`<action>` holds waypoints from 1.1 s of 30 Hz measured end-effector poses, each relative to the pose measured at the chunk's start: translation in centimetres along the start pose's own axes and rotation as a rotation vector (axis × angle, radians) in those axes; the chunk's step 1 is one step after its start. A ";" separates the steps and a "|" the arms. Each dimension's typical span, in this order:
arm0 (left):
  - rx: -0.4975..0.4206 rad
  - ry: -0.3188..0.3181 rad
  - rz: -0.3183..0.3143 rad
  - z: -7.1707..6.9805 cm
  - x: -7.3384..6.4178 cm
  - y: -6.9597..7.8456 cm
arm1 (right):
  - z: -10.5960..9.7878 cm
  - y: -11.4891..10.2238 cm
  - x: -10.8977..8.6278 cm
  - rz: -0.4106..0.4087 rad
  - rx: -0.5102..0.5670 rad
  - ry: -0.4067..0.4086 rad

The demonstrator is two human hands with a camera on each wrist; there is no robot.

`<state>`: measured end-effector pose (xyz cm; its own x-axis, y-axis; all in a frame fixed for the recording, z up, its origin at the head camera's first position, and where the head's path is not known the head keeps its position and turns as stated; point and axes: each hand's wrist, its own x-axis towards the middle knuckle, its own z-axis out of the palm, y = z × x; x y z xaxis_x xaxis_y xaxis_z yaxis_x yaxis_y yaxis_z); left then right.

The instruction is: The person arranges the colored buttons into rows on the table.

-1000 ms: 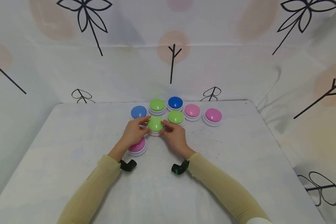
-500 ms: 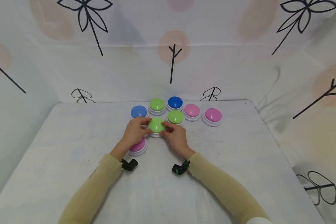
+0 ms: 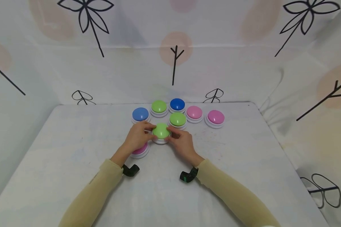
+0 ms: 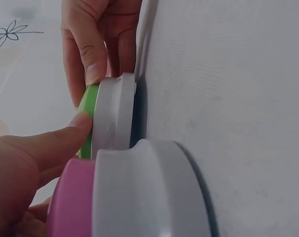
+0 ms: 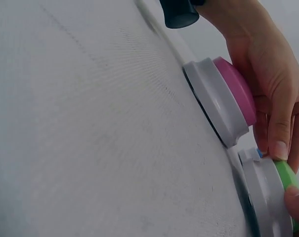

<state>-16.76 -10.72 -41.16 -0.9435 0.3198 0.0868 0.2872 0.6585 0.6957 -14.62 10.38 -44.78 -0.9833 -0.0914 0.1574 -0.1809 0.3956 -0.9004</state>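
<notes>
A green domed push button [image 3: 161, 130] with a white round base is between both hands over the white table. My left hand [image 3: 138, 136] holds its left side, with thumb and fingers at the green dome's edge. On the opposite side my right hand [image 3: 184, 144] grips it the same way. The left wrist view shows both thumbs at the rim of the green button [image 4: 114, 116], its base close to the table surface. A magenta button [image 3: 140, 151] sits partly hidden beneath the left hand. Another green button [image 3: 177, 119] stands just behind the right fingers.
Along the back are a light blue button [image 3: 140, 114], a green button [image 3: 159, 106], a dark blue button [image 3: 177, 104], a pink button [image 3: 194, 112] and a magenta button [image 3: 215, 117]. A patterned cloth wall [image 3: 125, 69] rises behind the table's far edge.
The held green button has shifted toward me and slightly right, away from the back buttons. Both hands have moved along with it. The other buttons have stayed put.
</notes>
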 end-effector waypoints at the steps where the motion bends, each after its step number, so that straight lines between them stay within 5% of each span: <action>1: 0.003 -0.006 0.002 0.0 -0.1 0.0 | -0.1 0.0 -0.1 0.006 0.000 -0.008; 10: 0.016 -0.048 -0.016 0.1 -0.8 0.0 | -0.9 0.0 -1.2 0.038 0.013 -0.065; 33: 0.072 -0.081 0.126 -0.2 -2.3 -0.9 | -1.2 -0.2 -3.3 0.060 0.037 -0.105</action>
<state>-14.91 -12.15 -41.86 -0.8837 0.4550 0.1103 0.4163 0.6560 0.6295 -11.35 11.70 -44.69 -0.9845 -0.1643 0.0610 -0.1188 0.3695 -0.9216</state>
